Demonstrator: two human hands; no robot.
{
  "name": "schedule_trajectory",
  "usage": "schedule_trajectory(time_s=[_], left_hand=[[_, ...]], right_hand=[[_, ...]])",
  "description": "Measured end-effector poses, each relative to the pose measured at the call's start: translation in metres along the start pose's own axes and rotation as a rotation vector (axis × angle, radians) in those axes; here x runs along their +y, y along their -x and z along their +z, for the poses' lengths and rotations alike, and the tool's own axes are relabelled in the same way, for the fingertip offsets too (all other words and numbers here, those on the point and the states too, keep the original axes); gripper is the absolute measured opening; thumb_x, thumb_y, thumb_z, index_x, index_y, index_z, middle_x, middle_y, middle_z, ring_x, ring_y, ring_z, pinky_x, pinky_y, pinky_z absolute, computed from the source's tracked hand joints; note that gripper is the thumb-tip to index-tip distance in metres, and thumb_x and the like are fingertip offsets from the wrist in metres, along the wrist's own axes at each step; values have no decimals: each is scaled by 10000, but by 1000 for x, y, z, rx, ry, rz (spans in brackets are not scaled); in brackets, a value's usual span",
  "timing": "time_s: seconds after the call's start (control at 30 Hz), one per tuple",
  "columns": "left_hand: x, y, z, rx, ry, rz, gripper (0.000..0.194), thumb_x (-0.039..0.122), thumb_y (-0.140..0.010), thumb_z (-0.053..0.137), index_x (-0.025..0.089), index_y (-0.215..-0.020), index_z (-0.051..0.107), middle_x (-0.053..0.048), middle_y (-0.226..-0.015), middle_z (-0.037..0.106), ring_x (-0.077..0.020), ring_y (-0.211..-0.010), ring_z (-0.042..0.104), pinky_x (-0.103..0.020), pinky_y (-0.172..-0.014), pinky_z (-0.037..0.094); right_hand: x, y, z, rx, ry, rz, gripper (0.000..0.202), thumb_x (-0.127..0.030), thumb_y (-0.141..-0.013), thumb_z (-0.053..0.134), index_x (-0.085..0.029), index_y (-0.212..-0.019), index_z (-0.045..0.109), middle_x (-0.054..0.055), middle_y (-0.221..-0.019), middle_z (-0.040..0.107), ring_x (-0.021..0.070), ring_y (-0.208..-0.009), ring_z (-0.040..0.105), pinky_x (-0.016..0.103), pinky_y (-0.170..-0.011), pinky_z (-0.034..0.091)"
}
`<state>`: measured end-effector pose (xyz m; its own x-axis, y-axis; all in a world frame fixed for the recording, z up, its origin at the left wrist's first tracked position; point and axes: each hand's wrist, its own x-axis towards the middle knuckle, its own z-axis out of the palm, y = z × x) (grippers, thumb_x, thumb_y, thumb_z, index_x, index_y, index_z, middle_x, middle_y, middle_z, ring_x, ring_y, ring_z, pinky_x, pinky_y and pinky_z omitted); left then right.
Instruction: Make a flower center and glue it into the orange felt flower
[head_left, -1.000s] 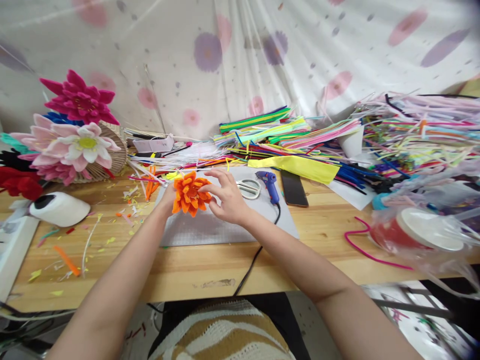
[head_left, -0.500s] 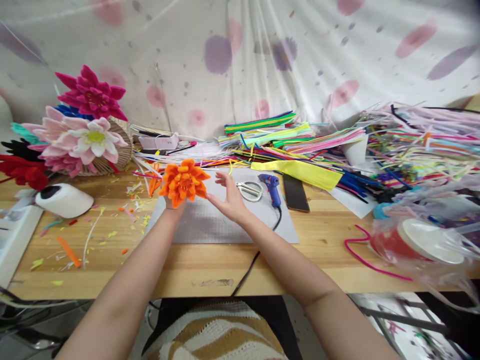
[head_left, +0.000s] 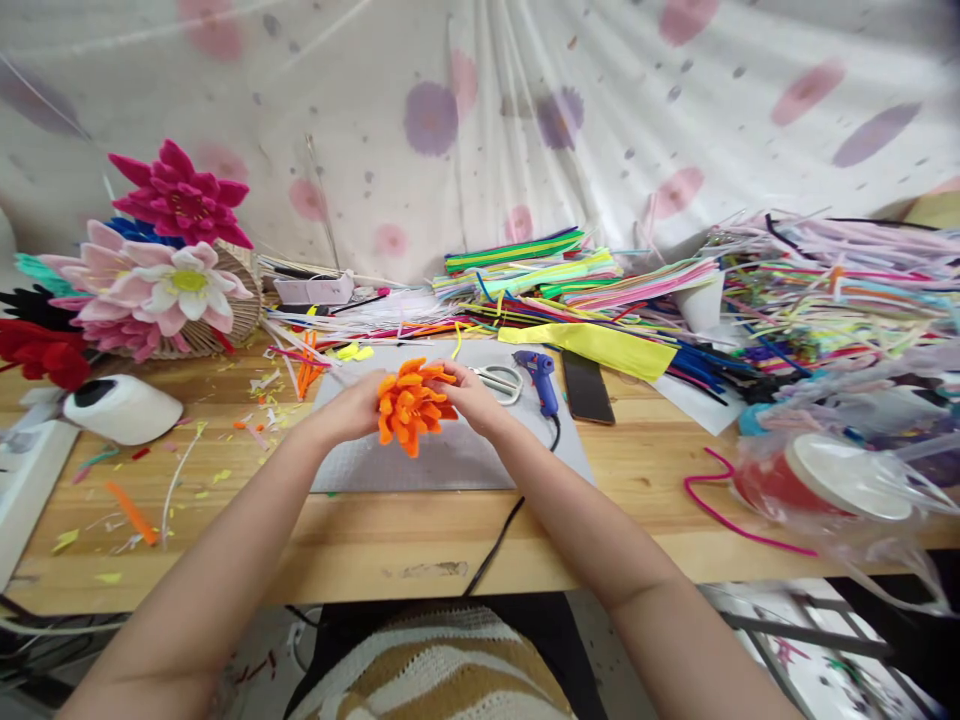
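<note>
An orange pipe-cleaner flower (head_left: pixel 414 405) with layered petals is held over the grey cutting mat (head_left: pixel 352 470), its face tilted down toward me. My left hand (head_left: pixel 361 402) grips it from the left and behind; the fingertips are hidden by petals. At its right edge, my right hand (head_left: pixel 474 400) has its fingers bent onto the petals, partly hidden. Just behind my right hand lie scissors (head_left: pixel 510 383) with pale handles. A blue glue gun (head_left: pixel 541 380) rests on the mat to the right, its black cord running toward the table's front edge.
A dark phone (head_left: pixel 587 388) and a yellow strip (head_left: pixel 600 345) lie right of centre. Bundled pipe cleaners (head_left: pixel 525 265) line the back. Finished flowers (head_left: pixel 180 285) and a white spool (head_left: pixel 124 405) stand left, near scattered scraps. A plastic-wrapped red roll (head_left: pixel 780 480) sits right.
The orange flower has moved right and toward me, and its face has tipped downward. My right hand, open beside it before, now has its fingers on the petals. Yellow pieces behind show now.
</note>
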<state>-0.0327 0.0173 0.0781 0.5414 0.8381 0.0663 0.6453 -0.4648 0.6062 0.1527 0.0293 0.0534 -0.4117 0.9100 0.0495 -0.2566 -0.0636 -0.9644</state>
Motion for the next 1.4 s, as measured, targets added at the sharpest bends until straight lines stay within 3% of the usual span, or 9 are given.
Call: schedule_trajectory(time_s=[0.13, 0.3, 0.37, 0.5, 0.63, 0.77, 0.97, 1.07, 1.4], left_hand=[[5, 8, -13, -28, -68, -94, 302, 378, -767, 467, 207, -959, 625, -31, -917, 684, -204, -826, 608, -304, -752, 481], [-27, 10, -46, 518, -264, -598, 431, 460, -802, 398, 154, -1050, 572, -138, -1034, 645, -302, -951, 598, -391, -779, 472], [-38, 14, -55, 462, -377, -756, 505, 525, -760, 453, 144, -1078, 548, -167, -1014, 640, -342, -944, 596, -423, -771, 464], [-43, 21, -57, 112, -352, -506, 441, 529, -825, 340, 194, -1009, 561, -111, -979, 648, -287, -903, 605, -386, -778, 464], [-38, 23, -52, 217, -311, -435, 510, 572, -811, 356, 178, -1070, 550, -123, -1035, 635, -291, -953, 590, -407, -827, 462], [-36, 24, -50, 58, 114, -208, 705, 732, -682, 459, 188, -1119, 565, -93, -1101, 641, -273, -1043, 566, -365, -877, 471], [-35, 26, -56, -33, 295, -263, 746, 746, -582, 575, 196, -1085, 618, -83, -1065, 676, -281, -1040, 577, -363, -871, 482], [-38, 25, -58, -92, 352, -283, 695, 667, -615, 623, 160, -1090, 623, -81, -1083, 672, -273, -1022, 576, -374, -875, 477], [-35, 18, -55, -181, 379, -283, 452, 534, -670, 631, 148, -902, 663, -53, -946, 702, -232, -955, 595, -382, -854, 484]], right_hand=[[-6, -3, -7, -10, -71, -4, 318, -334, -598, 704, -225, -865, 570, -23, -849, 615, 122, -760, 578, 244, -659, 465], [-12, -3, -24, 177, -28, 1, 373, -375, -628, 696, -233, -939, 547, -11, -875, 587, 94, -734, 550, 231, -660, 456], [-11, -1, -30, 208, 19, -1, 372, -371, -622, 700, -227, -926, 542, -17, -847, 565, 88, -711, 543, 227, -636, 448], [-5, 2, -32, 198, 71, -4, 369, -373, -618, 694, -220, -915, 537, -24, -816, 540, 86, -697, 540, 221, -610, 441], [-1, 2, -30, 204, 114, -7, 345, -379, -615, 680, -209, -881, 541, -26, -791, 536, 78, -670, 518, 210, -583, 432], [2, 1, -30, 174, 197, -62, 308, -389, -646, 653, -197, -861, 547, -23, -766, 544, 82, -647, 498, 224, -580, 433], [-11, 18, -13, 320, 730, -522, 134, -282, -790, 518, -216, -843, 622, 54, -922, 576, 171, -891, 524, 354, -818, 454], [-23, 27, 2, 214, 1023, -709, 177, -262, -808, 530, -269, -926, 662, 63, -1138, 541, 224, -1119, 450, 434, -984, 367], [-29, 16, 17, -24, 1249, -806, 217, -372, -858, 506, -284, -992, 652, 19, -1338, 439, 239, -1322, 252, 474, -1109, 235]])
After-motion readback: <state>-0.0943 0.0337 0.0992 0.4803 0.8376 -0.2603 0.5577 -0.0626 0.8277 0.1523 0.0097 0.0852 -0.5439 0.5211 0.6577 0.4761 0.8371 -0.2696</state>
